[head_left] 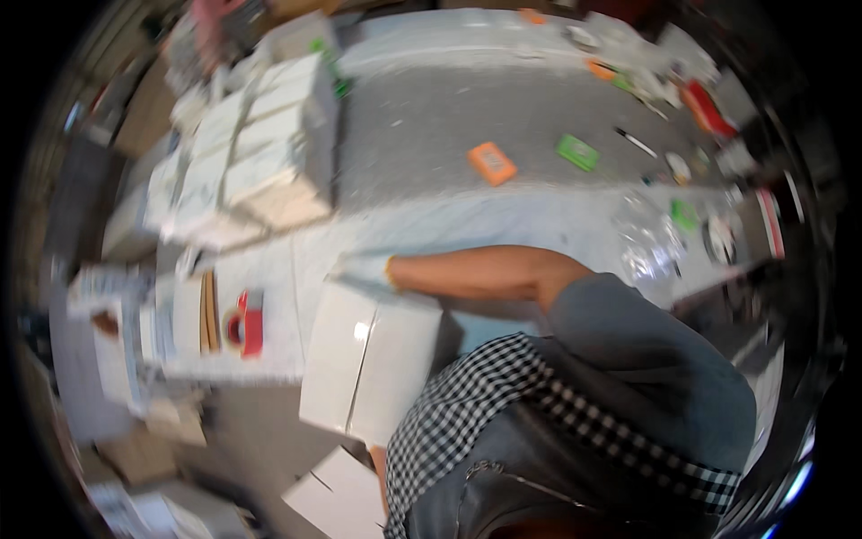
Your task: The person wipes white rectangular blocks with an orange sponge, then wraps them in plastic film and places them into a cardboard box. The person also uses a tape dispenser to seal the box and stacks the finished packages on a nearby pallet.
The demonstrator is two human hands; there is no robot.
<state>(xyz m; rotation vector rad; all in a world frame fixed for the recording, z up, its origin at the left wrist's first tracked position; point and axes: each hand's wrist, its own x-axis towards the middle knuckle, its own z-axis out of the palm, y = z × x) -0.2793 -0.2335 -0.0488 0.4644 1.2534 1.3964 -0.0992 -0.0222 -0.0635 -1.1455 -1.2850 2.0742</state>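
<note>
Right hand: the right hand [361, 269] is out at the end of an arm that crosses in from the right, laid over the far edge of the box. Pretty blurry, looks like a pale glove with a yellow cuff [391, 272]. Can't really tell how far the fingers are spread or if they're gripping anything, but it sure seems to be touching the box.
Left hand: the left hand is hidden by the box, so no telling how open it is or what it's got. Only a bit of left forearm [379, 467] shows, on the near side of the box.
Box: white box [337, 350], right under the right hand and toward the person's body, seam running down its face with a shiny spot beside it. Sits at a slant in view; can't tell how much of it rests on the table [503, 216].
Stack: a bunch of white boxes [265, 166], beyond the right hand and off to its left, all bunched together.
Tape: red tape [251, 325], left of the right hand and a bit nearer the body. Brown cardboard strips [209, 312] lie just left of that.
Small stuff: orange pack [493, 163], then green pack [577, 153], then marker [636, 142], all beyond the right hand and to its right.
Plastic: crumpled clear plastic [648, 238], well off to the right of that hand.
Clothes: checkered apron [485, 368] over a grey shirt [628, 341], both to the right hand's right and nearer.
</note>
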